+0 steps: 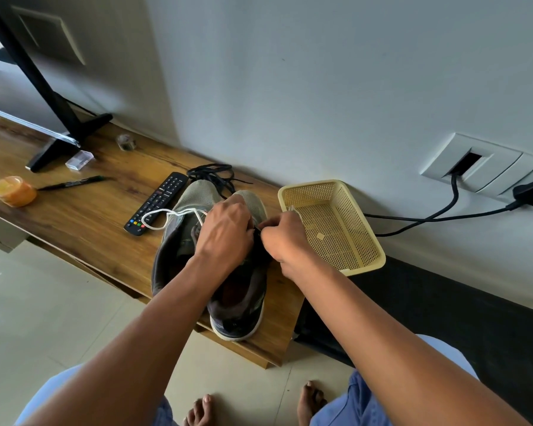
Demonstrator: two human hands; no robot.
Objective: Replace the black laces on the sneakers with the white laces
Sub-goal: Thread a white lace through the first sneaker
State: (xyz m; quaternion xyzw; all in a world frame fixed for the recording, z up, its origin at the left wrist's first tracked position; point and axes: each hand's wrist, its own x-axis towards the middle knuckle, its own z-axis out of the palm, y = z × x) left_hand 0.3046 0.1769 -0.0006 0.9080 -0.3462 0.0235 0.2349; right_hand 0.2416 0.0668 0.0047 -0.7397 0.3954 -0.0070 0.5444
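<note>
Two grey sneakers stand side by side on the wooden table (83, 229), toes toward the wall. The left sneaker (179, 238) has a white lace (166, 215) through it, with a loop trailing over the remote. Over the lacing of the right sneaker (243, 305), my left hand (225, 232) has its fingers curled down. My right hand (282, 241) pinches a white lace end (291, 210) that sticks up beside the basket. A pile of black laces (211, 175) lies behind the toes. Which eyelets the hands touch is hidden.
A yellow perforated basket (373, 256) sits right of the shoes at the table's end. A TV remote (156, 202), a marker (74, 183), an orange tub (13, 191) and a TV stand foot (62, 142) lie to the left. Cables run from wall sockets (486, 167).
</note>
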